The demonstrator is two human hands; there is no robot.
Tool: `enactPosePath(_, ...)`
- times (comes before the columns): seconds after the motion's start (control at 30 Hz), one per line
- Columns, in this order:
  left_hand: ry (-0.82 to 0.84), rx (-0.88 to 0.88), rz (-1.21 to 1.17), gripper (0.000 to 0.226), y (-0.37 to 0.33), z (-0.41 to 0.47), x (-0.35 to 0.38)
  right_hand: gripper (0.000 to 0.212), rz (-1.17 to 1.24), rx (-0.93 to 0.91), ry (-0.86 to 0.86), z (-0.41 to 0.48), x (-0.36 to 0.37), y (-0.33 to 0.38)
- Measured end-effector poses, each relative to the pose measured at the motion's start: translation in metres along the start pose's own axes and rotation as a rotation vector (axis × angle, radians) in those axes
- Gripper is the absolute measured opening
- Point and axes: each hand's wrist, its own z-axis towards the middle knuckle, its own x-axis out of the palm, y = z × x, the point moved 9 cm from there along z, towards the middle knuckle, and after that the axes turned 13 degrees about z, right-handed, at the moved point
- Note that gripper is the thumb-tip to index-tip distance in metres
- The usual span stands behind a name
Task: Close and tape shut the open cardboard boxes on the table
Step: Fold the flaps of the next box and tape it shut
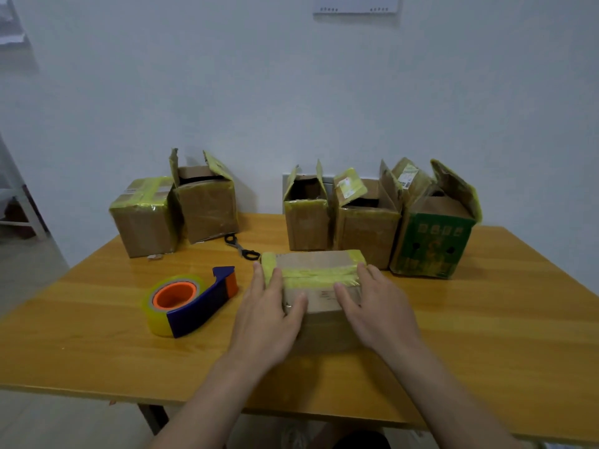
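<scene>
Taped box [316, 270]: centre of frame, flaps closed, yellowish tape across the top.
Left hand [269, 315]: fingers [276, 281] straight, flat over its left end.
Right hand [377, 311]: fingers straight, flat over its right end.
Tape dispenser [191, 301]: on the table [502, 335], just left of the left hand.
Scissors [241, 246]: behind the box.
Open boxes [366, 222]: four, along the far edge.

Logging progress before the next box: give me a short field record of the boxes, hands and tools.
front box: flaps shut, yellow tape across top
left hand: fingers straight, resting on front box's left end
right hand: fingers straight, resting on its right end
back-left box: taped shut
open boxes: four, flaps up: second box, middle box, fourth box, green box
tape dispenser: on table, left of left hand, untouched
scissors: on table behind dispenser
</scene>
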Motion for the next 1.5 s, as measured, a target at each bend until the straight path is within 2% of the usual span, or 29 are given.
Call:
enactPosePath(0.17,-0.128,0.049,0.062,0.072,0.001,0.002,-0.001,0.075,0.021,-0.044,-0.051,-0.008,0.000,0.004)
enactPosePath(0.27,-0.201,0.068,0.127,0.066,-0.001,-0.001,-0.006,0.082,0.043,-0.054,-0.018,-0.014,0.003,0.004)
enactPosePath(0.43,-0.177,0.091,0.237,0.060,-0.007,0.000,-0.012,0.106,-0.040,-0.128,0.071,-0.012,0.009,0.014)
enactPosePath(0.57,-0.133,0.158,0.445,0.072,-0.016,0.004,-0.009,0.102,-0.083,-0.235,0.129,-0.012,0.012,0.017)
enactPosePath(0.73,-0.136,0.244,0.385,0.082,-0.019,0.004,-0.001,0.115,-0.227,-0.269,0.225,-0.007,0.017,0.021)
enactPosePath(0.83,-0.088,0.256,0.423,0.087,-0.028,0.006,-0.005,0.105,-0.288,-0.325,0.222,-0.007,0.023,0.023)
enactPosePath(0.93,-0.083,0.296,0.416,0.079,-0.037,0.001,0.000,0.087,-0.263,-0.372,0.204,-0.007,0.023,0.024)
enactPosePath(1.07,0.003,0.313,0.379,0.059,-0.037,0.006,0.005,0.082,-0.283,-0.359,0.231,-0.004,0.025,0.026)
enactPosePath(1.17,-0.034,0.272,0.342,0.053,-0.038,0.006,0.001,0.083,-0.282,-0.355,0.191,-0.008,0.023,0.026)
enactPosePath(1.27,-0.126,0.176,0.264,0.060,-0.025,-0.004,-0.004,0.085,-0.249,-0.333,0.117,-0.015,0.022,0.021)
enactPosePath(1.37,-0.102,0.132,0.157,0.059,-0.017,-0.002,-0.005,0.085,-0.242,-0.321,0.138,-0.013,0.024,0.020)
enactPosePath(1.5,-0.041,0.073,0.084,0.065,-0.006,-0.002,-0.006,0.100,-0.240,-0.307,0.165,-0.007,0.021,0.023)
